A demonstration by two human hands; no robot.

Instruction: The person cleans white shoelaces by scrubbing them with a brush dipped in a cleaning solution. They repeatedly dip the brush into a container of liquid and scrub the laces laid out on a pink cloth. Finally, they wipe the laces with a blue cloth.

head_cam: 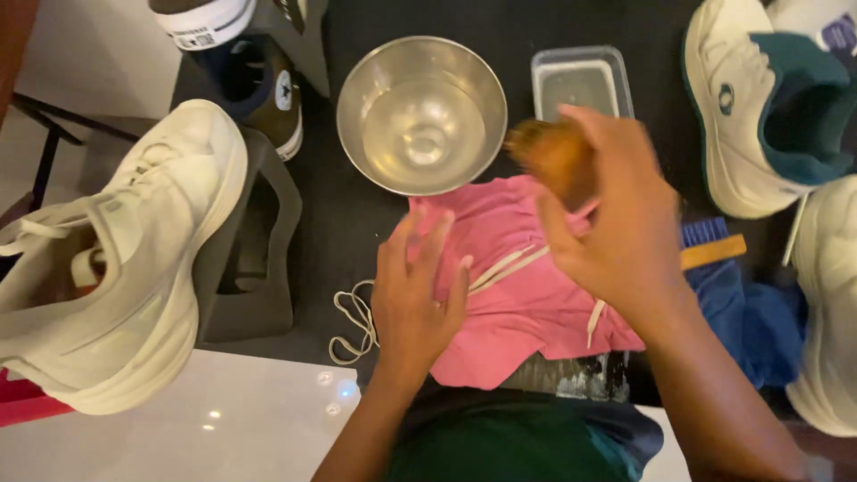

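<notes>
Between steel bowl point(421, 114) and shoes, left hand point(415, 295) presses spread fingers on pink cloth point(518, 295); right hand point(616, 223) grips blurred brush point(549, 156).

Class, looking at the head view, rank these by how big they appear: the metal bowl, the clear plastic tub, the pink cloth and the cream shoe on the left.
1. cream shoe
2. pink cloth, partly hidden by hands
3. metal bowl
4. clear plastic tub

The shoe sits raised and nearer the camera, so its lead is unsure.

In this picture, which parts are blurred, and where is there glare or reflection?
Head view: the right hand and the brown brush it holds are smeared by motion blur; the left hand on the pink cloth is sharper. Small light spots glare on the glossy white surface, and the metal bowl shows soft reflections.
</notes>
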